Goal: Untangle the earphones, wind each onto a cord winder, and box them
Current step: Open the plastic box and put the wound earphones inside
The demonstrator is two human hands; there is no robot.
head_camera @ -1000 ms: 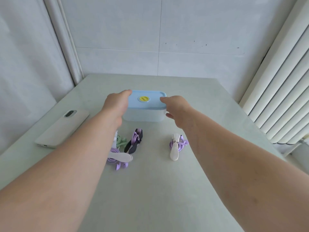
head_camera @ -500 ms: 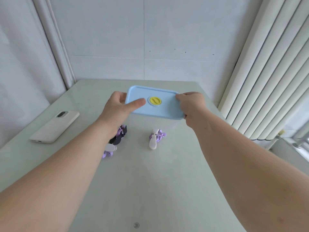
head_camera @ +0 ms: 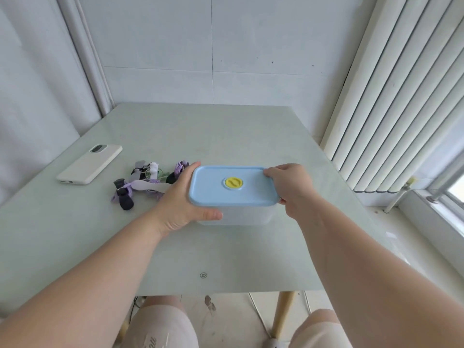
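A translucent box (head_camera: 238, 218) with a light blue lid (head_camera: 233, 197) and a yellow round valve (head_camera: 233, 182) is at the middle of the table, lid on and level. My left hand (head_camera: 179, 200) grips its left end, thumb along the front edge. My right hand (head_camera: 292, 187) grips its right end. Left of the box lies a pile of earphones on cord winders (head_camera: 143, 184): purple and green cords, black and pale winders. Another purple cord on a black winder (head_camera: 178, 170) is partly hidden behind my left hand.
A phone in a cream case (head_camera: 90, 163) lies face down at the table's left. The pale green table (head_camera: 200, 247) ends just in front of my knees. Vertical blinds (head_camera: 401, 96) hang close to the right edge, and white walls stand behind and to the left.
Both hands took hold of the box at the far side, lifted and tilted it, and have brought it nearer to me. It is level now, to the right of the earphone pile.
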